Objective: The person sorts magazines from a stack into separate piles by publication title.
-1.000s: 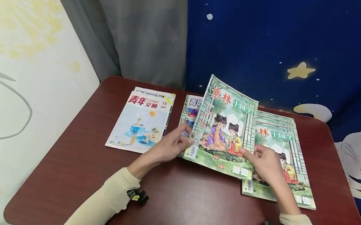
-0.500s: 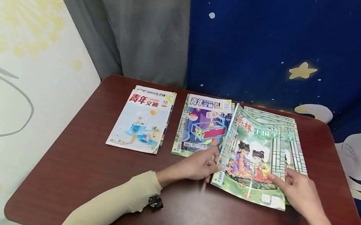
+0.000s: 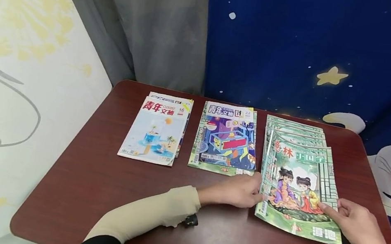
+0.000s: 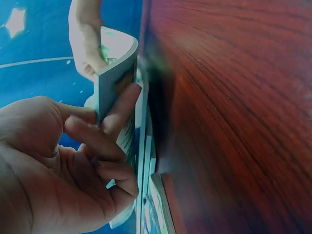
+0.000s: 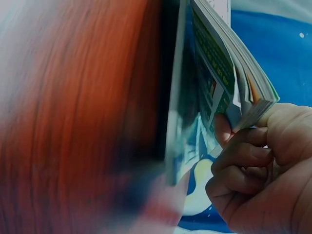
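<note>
Both hands pinch one green magazine (image 3: pixel 300 191) whose cover shows two cartoon children, at the right of the table. My left hand (image 3: pixel 240 190) grips its left edge, thumb on the cover and fingers underneath. The right hand (image 3: pixel 359 224) holds the opposite edge the same way. In the right wrist view the magazine (image 5: pixel 239 63) bends, its page edges showing above the curled fingers. The left wrist view shows the magazine (image 4: pixel 117 73) raised at an angle over the stack. Behind it in the head view lie several matching green magazines (image 3: pixel 296 128), overlapped by the held one.
A middle pile has a purple magazine (image 3: pixel 230 141) on top of a green one. Farther left, a white magazine (image 3: pixel 154 133) with a blue beach picture lies over others. The dark red table (image 3: pixel 70 187) backs onto grey and blue curtains (image 3: pixel 266 44).
Both hands have carried the green magazine from over the middle pile to the right and toward the front, over the green stack. The purple magazine has come into full view.
</note>
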